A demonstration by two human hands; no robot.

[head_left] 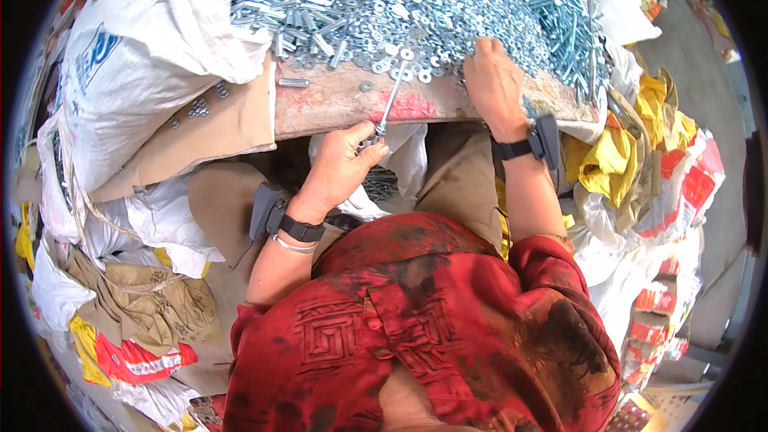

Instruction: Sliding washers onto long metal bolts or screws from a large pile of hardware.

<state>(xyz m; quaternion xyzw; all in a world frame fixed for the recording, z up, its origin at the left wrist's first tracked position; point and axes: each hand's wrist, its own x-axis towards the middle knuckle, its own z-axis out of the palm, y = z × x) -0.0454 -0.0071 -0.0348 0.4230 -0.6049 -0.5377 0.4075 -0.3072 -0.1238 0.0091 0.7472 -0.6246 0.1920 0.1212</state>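
My left hand (pixel 340 164) is closed around the lower end of a long thin metal bolt (pixel 392 100), which tilts up and away over the front edge of the work board (pixel 320 100). Small shiny metal parts show between the thumb and fingers at its base. My right hand (pixel 494 84) reaches to the near edge of a heap of small nuts and washers (pixel 448 16). Its fingers are curled and bent down, and what they pinch, if anything, is hidden. Several loose washers (pixel 406 54) lie near the bolt's tip.
Metal sleeves (pixel 300 16) lie left of the heap, long bolts (pixel 564 32) right. A white woven sack (pixel 144 56) leans at the left beside cardboard (pixel 208 128) holding a few nuts (pixel 198 108). Yellow bags (pixel 612 160) and plastic wrapping crowd the right side.
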